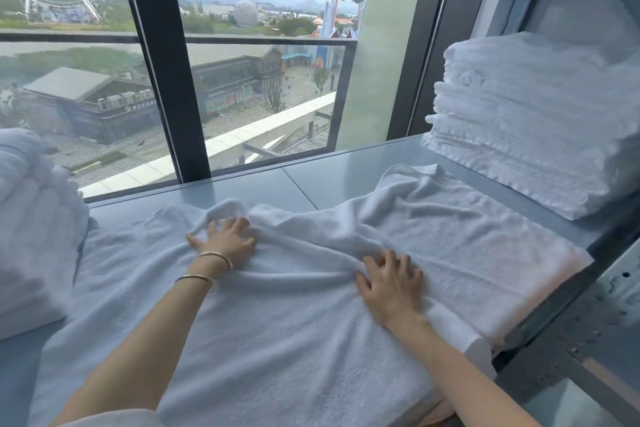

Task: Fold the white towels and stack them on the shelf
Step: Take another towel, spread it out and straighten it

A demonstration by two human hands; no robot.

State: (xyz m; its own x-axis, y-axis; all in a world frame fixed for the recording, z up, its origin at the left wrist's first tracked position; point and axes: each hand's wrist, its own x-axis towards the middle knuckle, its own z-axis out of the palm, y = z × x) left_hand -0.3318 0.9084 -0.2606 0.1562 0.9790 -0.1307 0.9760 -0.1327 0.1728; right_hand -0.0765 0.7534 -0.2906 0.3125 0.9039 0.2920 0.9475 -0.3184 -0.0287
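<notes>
Left hand [225, 236]: fingers spread, pressing a raised fold of the towel.
Right hand [391, 279]: fingers spread, flat on the same fold.
Towel [277, 322]: white, rumpled, spread over the grey surface [270, 184].
Stack [536, 121]: folded white towels, far right.

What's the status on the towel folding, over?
Left hand and right hand pressing the towel. Towel spread out, rumpled across the middle. Folded stack sits apart at right.
</notes>
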